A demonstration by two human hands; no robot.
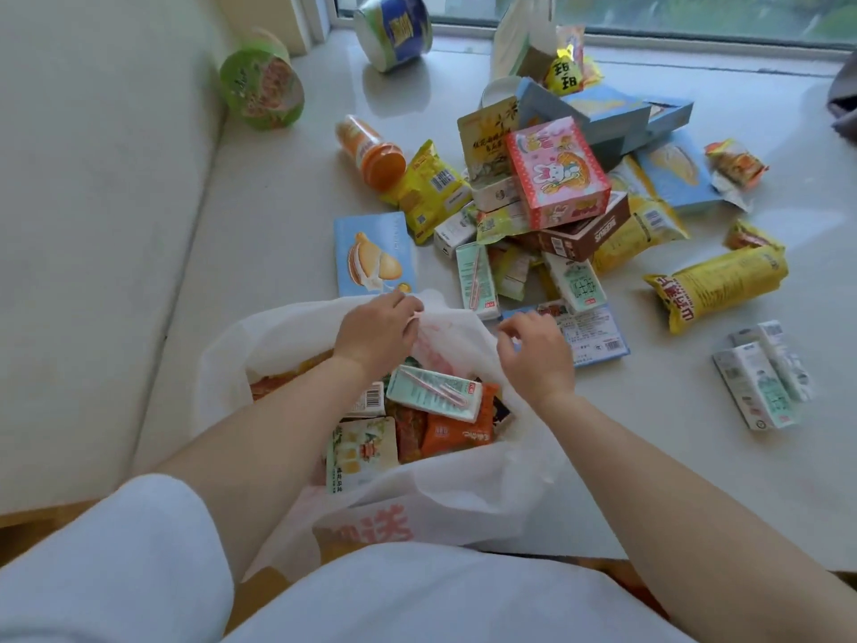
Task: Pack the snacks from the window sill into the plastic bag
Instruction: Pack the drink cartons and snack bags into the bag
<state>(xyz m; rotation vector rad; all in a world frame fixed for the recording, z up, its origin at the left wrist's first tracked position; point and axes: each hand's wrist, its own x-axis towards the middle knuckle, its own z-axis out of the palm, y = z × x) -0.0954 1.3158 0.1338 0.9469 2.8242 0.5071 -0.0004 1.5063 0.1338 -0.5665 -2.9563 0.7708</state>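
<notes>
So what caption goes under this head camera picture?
Left hand grips the plastic bag rim; right hand hovers beside the snack pile.

One head-worn camera looks forward and steeply down, close over the window sill (287, 215), facing the window (649, 11).

Both bare forearms reach forward, the left hand (378, 331) with fingers curled, the right hand (538, 350) loosely curled.
</notes>
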